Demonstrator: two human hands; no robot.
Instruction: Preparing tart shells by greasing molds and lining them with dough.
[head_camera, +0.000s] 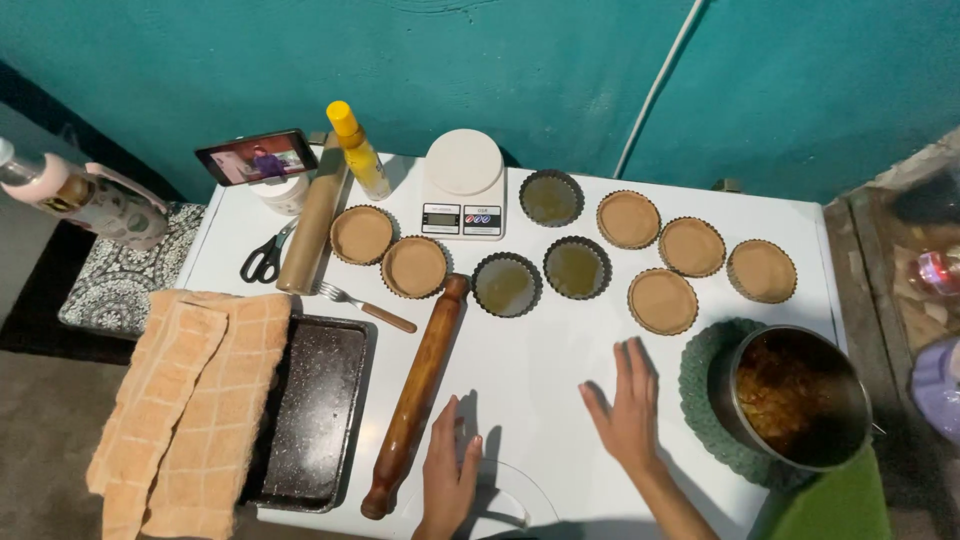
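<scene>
Resting flat on the white surface (560, 350), both hands are lying open and holding nothing. Left hand (447, 472) is sitting just right of the long brown wooden rolling pin (418, 380), which is lying diagonally, its handle reaching toward the dough-lined tart tins (414, 267). Right hand (628, 410), fingers spread, is lying near the green mat (702, 385) carrying a metal pot (795, 398) of brownish filling.

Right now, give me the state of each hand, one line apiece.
Left hand: open, flat on the white table, holding nothing, beside the rolling pin.
Right hand: open, fingers spread on the table, holding nothing.
</scene>
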